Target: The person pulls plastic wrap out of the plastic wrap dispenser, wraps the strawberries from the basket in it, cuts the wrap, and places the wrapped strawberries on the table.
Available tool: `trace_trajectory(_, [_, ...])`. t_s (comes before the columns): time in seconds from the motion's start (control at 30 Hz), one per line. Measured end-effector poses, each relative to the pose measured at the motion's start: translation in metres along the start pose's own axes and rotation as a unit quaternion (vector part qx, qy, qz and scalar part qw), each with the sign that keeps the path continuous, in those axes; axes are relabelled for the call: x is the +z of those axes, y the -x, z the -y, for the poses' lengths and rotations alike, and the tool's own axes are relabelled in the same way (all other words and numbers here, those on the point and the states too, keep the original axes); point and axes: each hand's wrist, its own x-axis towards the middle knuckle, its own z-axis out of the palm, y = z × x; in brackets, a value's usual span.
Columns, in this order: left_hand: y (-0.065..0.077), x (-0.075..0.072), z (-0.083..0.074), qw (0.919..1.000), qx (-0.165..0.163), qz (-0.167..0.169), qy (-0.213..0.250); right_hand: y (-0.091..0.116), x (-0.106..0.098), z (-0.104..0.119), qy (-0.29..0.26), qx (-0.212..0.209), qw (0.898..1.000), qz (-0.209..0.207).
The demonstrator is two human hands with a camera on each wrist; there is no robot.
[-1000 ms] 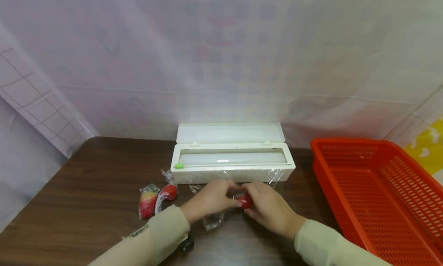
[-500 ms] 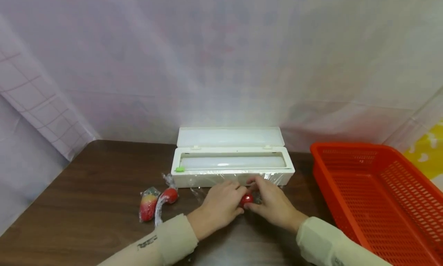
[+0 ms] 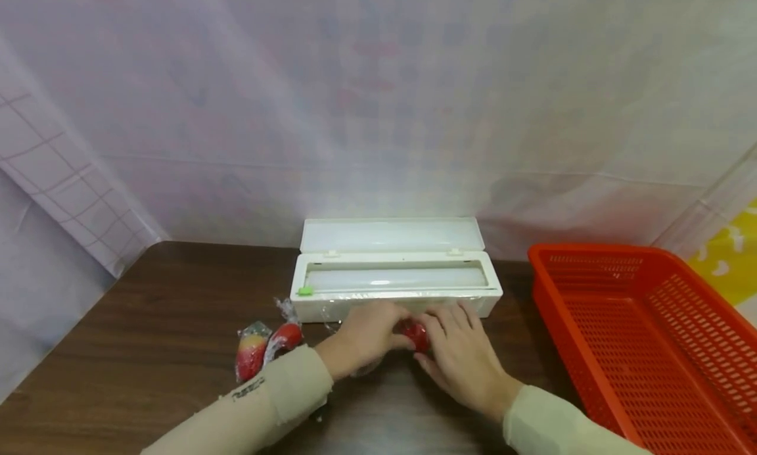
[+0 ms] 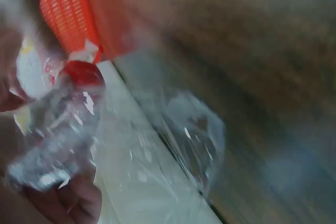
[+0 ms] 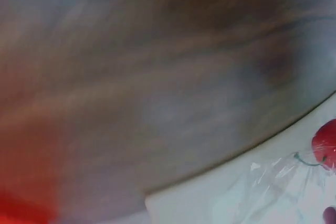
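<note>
A round red fruit (image 3: 416, 335) sits between my hands, just in front of a white cling film dispenser (image 3: 396, 256). In the right wrist view the red fruit (image 5: 325, 142) shows a thin green stem. My left hand (image 3: 369, 330) holds its left side, thumb at the front. My right hand (image 3: 467, 363) curves round the right side, fingers over the top and thumb below. In the left wrist view, crumpled cling film (image 4: 58, 145) is bunched against the fruit (image 4: 84, 74), with left-hand fingers (image 4: 86, 198) curled at its edge.
Two film-wrapped items, a red-and-yellow fruit (image 3: 251, 356) and a red one (image 3: 288, 336), lie left of my left arm. A red plastic basket (image 3: 568, 323) stands at the right. A small dark thing (image 3: 319, 413) shows partly under my left sleeve. The dispenser's lid (image 3: 393, 235) is raised.
My left hand has turned, so its thumb shows at the front of the fruit again. The right hand's fingers have moved further over the fruit. The dispenser and basket stay put.
</note>
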Motion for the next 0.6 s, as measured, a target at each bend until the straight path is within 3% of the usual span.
trace_trajectory(0.13, [-0.005, -0.007, 0.008, 0.997, -0.006, 0.026, 0.073, -0.002, 0.002, -0.002, 0.058, -0.062, 0.996, -0.001])
trace_trajectory(0.27, [-0.007, -0.01, 0.01, 0.9908, -0.012, 0.05, 0.125, -0.006, 0.007, -0.005, 0.086, -0.049, 0.995, 0.03])
trace_trajectory(0.37, [-0.006, -0.011, 0.009, 0.9881, -0.019, 0.062, 0.139, -0.007, 0.009, -0.008, 0.075, -0.038, 0.996, 0.026])
trace_trajectory(0.5, [0.0, -0.012, 0.003, 0.9928, -0.036, 0.046, 0.104, -0.011, 0.007, -0.012, 0.018, -0.041, 0.999, 0.006])
trace_trajectory(0.6, [0.008, -0.013, -0.004, 0.9981, -0.056, -0.017, 0.021, -0.016, 0.003, -0.016, -0.027, -0.024, 0.999, 0.012])
